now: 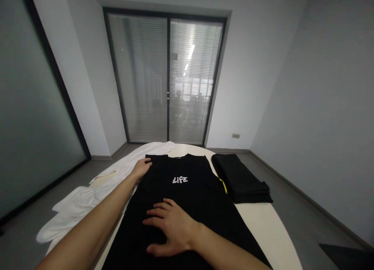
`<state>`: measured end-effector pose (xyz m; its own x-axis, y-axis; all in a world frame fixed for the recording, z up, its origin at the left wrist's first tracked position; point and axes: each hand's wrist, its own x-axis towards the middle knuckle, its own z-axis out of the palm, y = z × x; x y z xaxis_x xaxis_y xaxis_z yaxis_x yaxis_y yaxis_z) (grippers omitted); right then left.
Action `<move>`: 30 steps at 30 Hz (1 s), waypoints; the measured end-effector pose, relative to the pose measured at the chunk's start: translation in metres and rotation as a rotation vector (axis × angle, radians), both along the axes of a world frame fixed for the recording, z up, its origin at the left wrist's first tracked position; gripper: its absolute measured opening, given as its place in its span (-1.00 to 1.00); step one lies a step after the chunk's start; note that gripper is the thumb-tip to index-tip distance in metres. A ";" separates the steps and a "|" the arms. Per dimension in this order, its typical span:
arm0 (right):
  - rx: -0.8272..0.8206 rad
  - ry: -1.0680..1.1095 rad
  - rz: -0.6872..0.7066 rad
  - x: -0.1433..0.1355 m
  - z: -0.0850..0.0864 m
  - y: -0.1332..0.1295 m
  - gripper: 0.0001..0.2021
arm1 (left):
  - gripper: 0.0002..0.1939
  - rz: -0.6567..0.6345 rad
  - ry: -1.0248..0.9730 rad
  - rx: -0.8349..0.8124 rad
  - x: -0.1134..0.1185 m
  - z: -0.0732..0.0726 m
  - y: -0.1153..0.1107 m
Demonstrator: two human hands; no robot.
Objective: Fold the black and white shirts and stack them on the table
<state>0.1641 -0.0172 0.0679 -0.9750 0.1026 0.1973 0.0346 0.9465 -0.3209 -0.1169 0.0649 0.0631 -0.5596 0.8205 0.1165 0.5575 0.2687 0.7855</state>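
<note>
A black shirt [187, 202] with white lettering is spread over the middle of a cream table [263, 219], its neckline toward the far end. My left hand [142, 168] touches the shirt's far left edge near the shoulder; its fingers reach onto the fabric, and whether they pinch it is too small to tell. Over the shirt's lower middle, my right hand [174, 227] is palm down with its fingers spread, holding nothing. A yellow strip [223, 186] shows at the shirt's right edge.
A white garment [84, 200] lies along the table's left side, partly over its edge. Folded black cloth [238, 178] rests at the right. Beyond the table stand a glass door [193, 83] with blinds and grey walls. A dark object sits on the floor at lower right.
</note>
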 end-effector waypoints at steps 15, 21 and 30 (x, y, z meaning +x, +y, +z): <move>0.090 -0.110 0.247 -0.008 -0.021 -0.031 -0.47 | -0.47 -0.085 0.899 -0.087 0.063 -0.017 -0.034; 0.085 -0.113 0.244 -0.009 -0.026 -0.042 -0.50 | -0.49 -0.084 0.915 -0.213 0.090 -0.041 -0.048; 0.112 -0.009 -0.288 0.013 0.012 0.038 -0.69 | -0.51 -0.065 0.879 -0.128 0.085 -0.042 -0.065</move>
<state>0.1766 0.0209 0.0802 -0.9107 0.3532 0.2142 0.3093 0.9268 -0.2130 -0.0323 0.0004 0.0213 -0.2628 0.8837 0.3874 0.9618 0.2718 0.0324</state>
